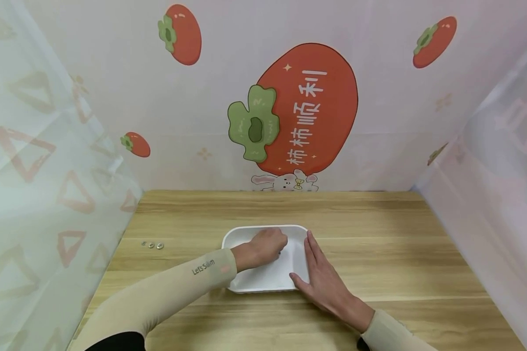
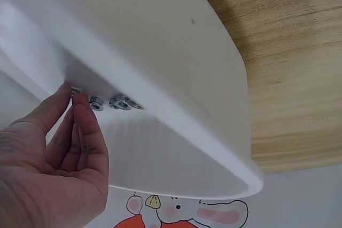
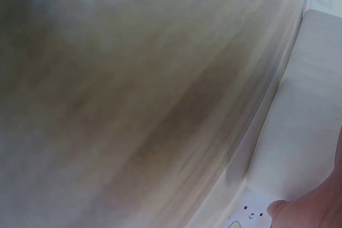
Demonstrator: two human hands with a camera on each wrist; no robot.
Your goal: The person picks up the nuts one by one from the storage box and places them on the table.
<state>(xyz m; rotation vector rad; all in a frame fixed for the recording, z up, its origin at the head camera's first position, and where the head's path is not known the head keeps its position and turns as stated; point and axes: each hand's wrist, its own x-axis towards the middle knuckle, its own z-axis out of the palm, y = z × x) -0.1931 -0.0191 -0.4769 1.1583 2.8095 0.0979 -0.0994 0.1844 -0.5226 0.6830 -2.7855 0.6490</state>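
Observation:
A white rectangular tray (image 1: 254,282) with rounded corners lies on the wooden table. Inside it, my left hand (image 1: 265,247) bends down toward the tray floor. The left wrist view shows its thumb and index finger pinching a small metal nut (image 2: 76,92), mostly hidden by the fingertips. Beside that nut, more metal nuts (image 2: 122,102) sit in a row on the tray floor. My right hand (image 1: 327,282) rests against the tray's right side, fingers straight along the rim and thumb spread over the near right corner. Its thumb (image 3: 299,209) also shows by the tray in the right wrist view.
Three small metal pieces (image 1: 151,245), ring-like in shape, lie in a row on the table left of the tray. The wooden table (image 1: 377,243) is bordered at the back by a printed sheet (image 1: 386,146), with pale sheets hanging at both sides.

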